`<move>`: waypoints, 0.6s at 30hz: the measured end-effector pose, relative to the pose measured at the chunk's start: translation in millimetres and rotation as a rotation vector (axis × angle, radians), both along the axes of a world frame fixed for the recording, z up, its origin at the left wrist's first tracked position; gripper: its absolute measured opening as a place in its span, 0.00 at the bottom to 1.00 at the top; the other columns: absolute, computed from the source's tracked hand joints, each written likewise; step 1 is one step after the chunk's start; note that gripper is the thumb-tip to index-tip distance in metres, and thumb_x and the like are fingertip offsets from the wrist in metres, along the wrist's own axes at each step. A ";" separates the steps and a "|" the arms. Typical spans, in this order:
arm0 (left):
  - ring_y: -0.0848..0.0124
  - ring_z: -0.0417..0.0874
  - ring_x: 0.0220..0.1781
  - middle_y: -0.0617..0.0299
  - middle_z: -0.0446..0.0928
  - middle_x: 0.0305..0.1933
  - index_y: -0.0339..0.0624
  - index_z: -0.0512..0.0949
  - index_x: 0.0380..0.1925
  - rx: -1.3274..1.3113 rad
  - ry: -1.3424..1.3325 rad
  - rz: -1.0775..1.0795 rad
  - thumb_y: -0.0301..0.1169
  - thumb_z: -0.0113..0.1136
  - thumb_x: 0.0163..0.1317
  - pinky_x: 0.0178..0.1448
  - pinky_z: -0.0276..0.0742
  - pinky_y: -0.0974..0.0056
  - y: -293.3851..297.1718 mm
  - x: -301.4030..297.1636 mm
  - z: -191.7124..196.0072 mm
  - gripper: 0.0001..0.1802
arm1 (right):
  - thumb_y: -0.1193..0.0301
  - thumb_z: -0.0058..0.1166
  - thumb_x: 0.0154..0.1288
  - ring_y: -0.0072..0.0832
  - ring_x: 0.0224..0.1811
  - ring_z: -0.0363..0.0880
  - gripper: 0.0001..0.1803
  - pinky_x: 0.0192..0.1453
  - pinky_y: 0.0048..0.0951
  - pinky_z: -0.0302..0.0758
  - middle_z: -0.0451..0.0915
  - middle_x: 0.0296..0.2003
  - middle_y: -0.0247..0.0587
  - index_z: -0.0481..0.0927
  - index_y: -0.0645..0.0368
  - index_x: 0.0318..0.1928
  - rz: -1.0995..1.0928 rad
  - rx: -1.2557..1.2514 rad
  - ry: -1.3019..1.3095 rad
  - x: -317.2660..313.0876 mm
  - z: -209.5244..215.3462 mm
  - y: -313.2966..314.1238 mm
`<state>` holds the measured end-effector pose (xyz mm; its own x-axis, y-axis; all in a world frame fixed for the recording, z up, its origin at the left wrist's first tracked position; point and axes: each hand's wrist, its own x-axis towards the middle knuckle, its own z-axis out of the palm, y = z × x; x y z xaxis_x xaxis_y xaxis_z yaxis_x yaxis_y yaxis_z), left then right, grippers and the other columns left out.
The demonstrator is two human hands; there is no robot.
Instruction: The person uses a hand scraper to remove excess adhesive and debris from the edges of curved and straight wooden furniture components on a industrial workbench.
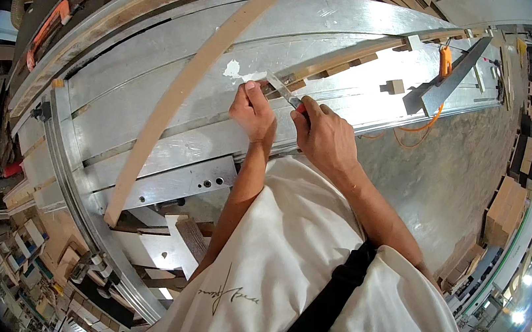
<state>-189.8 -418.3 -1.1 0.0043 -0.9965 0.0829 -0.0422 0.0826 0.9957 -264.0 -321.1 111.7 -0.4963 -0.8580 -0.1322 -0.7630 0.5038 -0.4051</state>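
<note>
In my right hand [329,137] is a knife with a flat pale metal blade [280,87] and a red and black handle [301,109]. Its blade points up and left, ending close to the fingertips of my left hand [254,108]. Those fingers are closed in a pinch beside a small brown piece of wood; whatever they grip is mostly hidden. A white smear [232,67] marks the metal table [186,116] just beyond my left hand. From near the blade, a long wooden strip [339,59] runs away to the far right, with small blocks along it.
A long tan board [183,83] lies across the table at the left. Toward the far right are a dark grey metal bar [456,80], an orange tool [445,60] with an orange cord [427,125], and a small wood block [393,87]. A metal rail [70,168] curves along the left.
</note>
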 end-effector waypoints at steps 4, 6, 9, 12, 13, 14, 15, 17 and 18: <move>0.73 0.75 0.28 0.62 0.80 0.26 0.31 0.83 0.34 0.033 -0.014 -0.013 0.42 0.47 0.79 0.34 0.71 0.64 -0.8 3.4 -5.8 0.25 | 0.59 0.54 0.75 0.56 0.28 0.83 0.15 0.32 0.52 0.80 0.82 0.29 0.54 0.78 0.60 0.48 0.003 -0.047 -0.018 0.9 -4.0 -3.1; 0.73 0.75 0.28 0.62 0.80 0.26 0.31 0.83 0.33 0.011 0.009 -0.006 0.42 0.48 0.79 0.33 0.71 0.64 -0.3 2.5 -5.2 0.25 | 0.60 0.54 0.75 0.55 0.29 0.83 0.15 0.33 0.51 0.80 0.83 0.30 0.54 0.78 0.60 0.48 -0.005 -0.038 0.009 1.3 -3.8 -5.5; 0.67 0.78 0.26 0.55 0.82 0.25 0.32 0.84 0.33 -0.007 -0.008 0.000 0.40 0.48 0.78 0.33 0.73 0.61 2.3 2.7 -2.3 0.24 | 0.61 0.55 0.75 0.53 0.32 0.85 0.14 0.35 0.50 0.80 0.85 0.31 0.53 0.78 0.59 0.48 -0.023 -0.022 0.055 -1.1 -3.8 -13.0; 0.65 0.80 0.25 0.52 0.83 0.25 0.33 0.85 0.33 -0.016 -0.012 0.000 0.39 0.49 0.77 0.33 0.74 0.60 3.5 4.9 -7.3 0.23 | 0.61 0.54 0.75 0.53 0.33 0.85 0.15 0.36 0.50 0.80 0.85 0.32 0.54 0.79 0.59 0.50 -0.034 -0.016 0.033 -6.0 -1.6 -15.3; 0.65 0.80 0.25 0.52 0.83 0.25 0.33 0.85 0.33 -0.022 -0.002 0.005 0.39 0.49 0.77 0.33 0.74 0.60 1.5 3.1 -6.0 0.23 | 0.61 0.54 0.75 0.53 0.33 0.85 0.15 0.36 0.50 0.80 0.85 0.32 0.54 0.80 0.59 0.51 -0.025 0.002 0.025 -3.3 -0.8 -9.0; 0.66 0.80 0.25 0.52 0.83 0.25 0.33 0.85 0.33 -0.017 -0.007 0.008 0.39 0.49 0.77 0.33 0.74 0.60 -0.2 2.9 -5.0 0.23 | 0.61 0.54 0.75 0.53 0.33 0.85 0.15 0.36 0.50 0.80 0.85 0.32 0.54 0.80 0.59 0.51 -0.017 0.021 0.018 -0.6 -0.8 -3.7; 0.66 0.80 0.25 0.52 0.83 0.24 0.33 0.85 0.32 -0.011 -0.012 0.010 0.39 0.49 0.77 0.32 0.74 0.61 -1.3 3.5 -4.1 0.23 | 0.61 0.54 0.75 0.53 0.33 0.85 0.15 0.36 0.51 0.80 0.85 0.32 0.53 0.80 0.59 0.51 -0.020 -0.008 0.017 1.2 -1.9 -0.8; 0.67 0.79 0.25 0.53 0.83 0.24 0.33 0.85 0.32 -0.004 -0.017 0.011 0.39 0.49 0.77 0.32 0.73 0.61 1.2 5.0 1.7 0.23 | 0.61 0.55 0.75 0.53 0.32 0.85 0.15 0.36 0.51 0.80 0.85 0.32 0.53 0.80 0.59 0.50 -0.037 -0.044 0.047 -5.2 -4.4 -6.3; 0.67 0.79 0.25 0.53 0.82 0.24 0.33 0.85 0.32 -0.014 -0.012 0.012 0.39 0.49 0.77 0.32 0.73 0.61 0.8 3.2 4.1 0.23 | 0.61 0.55 0.75 0.53 0.32 0.85 0.14 0.36 0.51 0.79 0.85 0.31 0.52 0.80 0.59 0.49 -0.045 -0.063 0.061 -7.9 -5.0 -8.5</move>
<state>-186.6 -417.5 3.0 0.0148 -0.9952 0.0967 -0.0552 0.0957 0.9939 -271.9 -329.6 106.7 -0.5403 -0.8402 -0.0469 -0.7642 0.5132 -0.3907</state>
